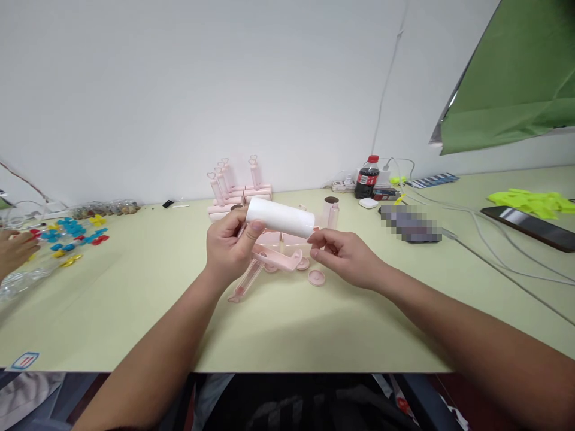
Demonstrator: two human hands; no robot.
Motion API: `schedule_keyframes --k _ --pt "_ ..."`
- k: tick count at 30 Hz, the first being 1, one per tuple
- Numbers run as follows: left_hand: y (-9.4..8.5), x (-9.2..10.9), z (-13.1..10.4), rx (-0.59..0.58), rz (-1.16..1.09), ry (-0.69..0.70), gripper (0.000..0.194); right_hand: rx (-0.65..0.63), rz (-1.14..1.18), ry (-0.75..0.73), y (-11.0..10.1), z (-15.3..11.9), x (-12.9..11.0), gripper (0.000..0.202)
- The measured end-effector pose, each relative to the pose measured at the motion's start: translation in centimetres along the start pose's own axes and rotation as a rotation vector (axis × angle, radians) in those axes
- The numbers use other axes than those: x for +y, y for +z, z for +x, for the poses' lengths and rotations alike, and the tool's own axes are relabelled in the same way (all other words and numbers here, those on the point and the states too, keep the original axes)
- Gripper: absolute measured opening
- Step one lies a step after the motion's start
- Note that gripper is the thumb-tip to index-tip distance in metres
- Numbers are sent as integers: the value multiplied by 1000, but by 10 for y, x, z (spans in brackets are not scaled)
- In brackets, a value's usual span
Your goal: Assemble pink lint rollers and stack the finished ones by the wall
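Observation:
A white roll (281, 216) is held nearly level above the table by my left hand (233, 239), whose fingers and thumb wrap its left end. Close to the roll's right end is my right hand (344, 256), thumb and fingertips drawn together; whether they pinch anything is too small to tell. Under the roll lies a pink curved holder (281, 259), with a clear pink handle piece (246, 281) slanting to its left. A round pink cap (317, 277) rests on the table in front. Another roll (331, 214) stands upright behind my right hand.
Pink rollers with heart-shaped handles (220, 185) stand near the wall. A cola bottle (367, 178), cables and a phone (530, 227) are at the right. Another person's hand (15, 251) is at the far left, beside small coloured pieces (69, 228) on the table (135, 287).

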State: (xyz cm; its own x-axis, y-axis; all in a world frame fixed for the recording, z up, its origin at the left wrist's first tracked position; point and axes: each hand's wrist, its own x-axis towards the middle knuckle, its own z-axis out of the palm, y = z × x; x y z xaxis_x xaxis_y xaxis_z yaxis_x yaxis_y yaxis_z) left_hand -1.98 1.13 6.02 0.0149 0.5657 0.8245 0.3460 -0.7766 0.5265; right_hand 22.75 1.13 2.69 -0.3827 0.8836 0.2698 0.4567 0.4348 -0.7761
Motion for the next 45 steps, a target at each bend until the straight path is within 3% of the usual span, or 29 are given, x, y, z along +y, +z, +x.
schedule_keyframes --k 4,7,11,14,16,20,25,28,31,33,34,36,39,42,45 --pt "6 1 -5 -73 -13 37 11 35 454 -160 7 -6 -5 51" --pt "12 5 -9 -180 -6 87 9 105 581 -231 10 -9 -10 43" --pt "15 8 -13 -270 35 57 10 390 550 -287 -9 -1 -10 39" --pt "13 8 -14 -204 45 -34 14 647 404 -289 -39 9 0 41" --pt "11 6 -12 -163 36 -57 14 701 153 -207 -55 15 8 39" --pt "8 5 -9 -112 -8 -20 17 479 -374 39 -60 21 21 41" --pt "5 8 -7 -27 -20 -20 26 259 -495 99 -43 26 33 39" --pt "3 9 -6 39 -45 -40 29 232 -512 100 -42 26 37 38" --pt "2 7 -5 120 -99 -52 28 332 -584 74 -45 21 29 43" --pt "1 5 -4 174 -126 -53 27 369 -610 10 -42 16 18 36" --pt "1 3 -3 195 -131 -55 27 322 -602 -35 -38 12 11 29" --pt "0 2 -3 216 -127 -66 28 61 -541 -108 -26 6 1 21" --pt "-1 1 -1 224 -130 -75 28 -257 -490 -85 -5 -2 -5 25" --pt "-1 1 0 248 -132 -70 28 -363 -498 -71 7 -4 0 34" --pt "-2 0 2 266 -131 -64 28 -404 -496 -70 4 -1 8 40"
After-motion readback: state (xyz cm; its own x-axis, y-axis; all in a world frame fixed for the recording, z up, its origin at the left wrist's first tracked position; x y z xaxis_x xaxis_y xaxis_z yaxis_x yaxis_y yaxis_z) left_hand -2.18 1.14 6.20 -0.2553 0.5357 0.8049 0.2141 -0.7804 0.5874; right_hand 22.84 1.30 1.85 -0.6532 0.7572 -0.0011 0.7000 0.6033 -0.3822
